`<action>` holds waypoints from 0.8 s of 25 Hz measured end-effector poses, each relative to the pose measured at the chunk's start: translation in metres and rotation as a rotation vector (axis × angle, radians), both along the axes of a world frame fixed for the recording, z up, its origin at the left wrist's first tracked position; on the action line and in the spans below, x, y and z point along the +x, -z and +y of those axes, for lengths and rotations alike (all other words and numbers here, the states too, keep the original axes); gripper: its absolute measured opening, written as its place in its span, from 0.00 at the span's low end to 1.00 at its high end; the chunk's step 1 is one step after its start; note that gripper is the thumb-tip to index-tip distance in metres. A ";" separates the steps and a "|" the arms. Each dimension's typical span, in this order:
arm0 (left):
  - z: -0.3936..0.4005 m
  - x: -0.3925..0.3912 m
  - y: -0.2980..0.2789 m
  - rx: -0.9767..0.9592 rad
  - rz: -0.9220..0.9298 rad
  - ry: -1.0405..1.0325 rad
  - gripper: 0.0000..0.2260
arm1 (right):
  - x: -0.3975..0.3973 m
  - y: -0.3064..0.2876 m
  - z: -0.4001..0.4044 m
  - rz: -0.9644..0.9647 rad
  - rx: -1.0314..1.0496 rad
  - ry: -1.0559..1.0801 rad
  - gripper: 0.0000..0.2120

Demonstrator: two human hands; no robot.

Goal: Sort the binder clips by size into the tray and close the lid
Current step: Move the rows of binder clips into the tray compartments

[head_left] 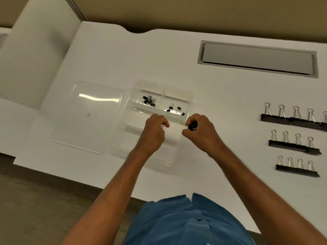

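While both hands hover over the middle of the tray [190,96], the right hand [201,131] has its grip clenched around a black clip [192,126], wire handle poking out toward the left hand [154,133], and that left hand pinches something small and wiry [162,126] at its fingertips, too tiny to say for certain what it is. That clear tray sits on the white table [212,96], divided into compartments: its far-left one holds a heap of the smallest clips [148,100], its far-right one holds three slightly bigger clips [175,109] lying loose, and the nearer compartments are mostly hidden under the hands. Just left of the tray lies the clear lid [88,117], flat on the table, off and apart from the tray. Well to the right of the tray, three rows of larger clips stand with handles up: the far row [292,115] with the biggest ones, running out of view at the edge, a middle row [293,143] of four, and a near row [297,166] of four smaller ones. Beyond the tray to the right, a grey slot cover [256,59] is set into the table. Nearest the camera, a blue shirt [185,221] fills the bottom of the view.
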State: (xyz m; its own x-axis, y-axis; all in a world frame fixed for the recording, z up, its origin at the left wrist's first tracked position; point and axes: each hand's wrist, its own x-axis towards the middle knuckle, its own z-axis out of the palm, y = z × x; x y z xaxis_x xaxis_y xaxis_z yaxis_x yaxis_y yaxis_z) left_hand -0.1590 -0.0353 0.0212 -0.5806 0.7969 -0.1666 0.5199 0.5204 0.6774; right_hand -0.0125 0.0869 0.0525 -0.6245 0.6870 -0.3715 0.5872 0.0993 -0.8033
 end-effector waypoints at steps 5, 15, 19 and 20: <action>0.000 -0.016 0.021 -0.071 0.091 0.161 0.13 | -0.041 0.014 -0.009 -0.029 0.212 -0.204 0.09; -0.029 0.000 0.025 0.006 0.382 0.062 0.17 | -0.049 0.047 -0.018 -0.070 0.469 -0.524 0.15; -0.047 0.014 0.045 -0.173 0.408 0.101 0.29 | -0.051 0.052 -0.020 -0.163 0.540 -0.650 0.23; -0.048 0.017 0.047 -0.193 0.420 0.099 0.30 | -0.051 0.053 -0.021 -0.166 0.553 -0.655 0.23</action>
State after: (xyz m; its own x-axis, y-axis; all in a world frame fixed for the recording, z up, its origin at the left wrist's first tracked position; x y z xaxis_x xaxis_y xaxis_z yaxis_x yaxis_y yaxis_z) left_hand -0.1422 -0.0835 -0.0255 -0.5518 0.8297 -0.0839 0.7821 0.5498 0.2934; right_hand -0.0634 0.0659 -0.0002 -0.9243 0.3173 -0.2120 0.3805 0.8080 -0.4498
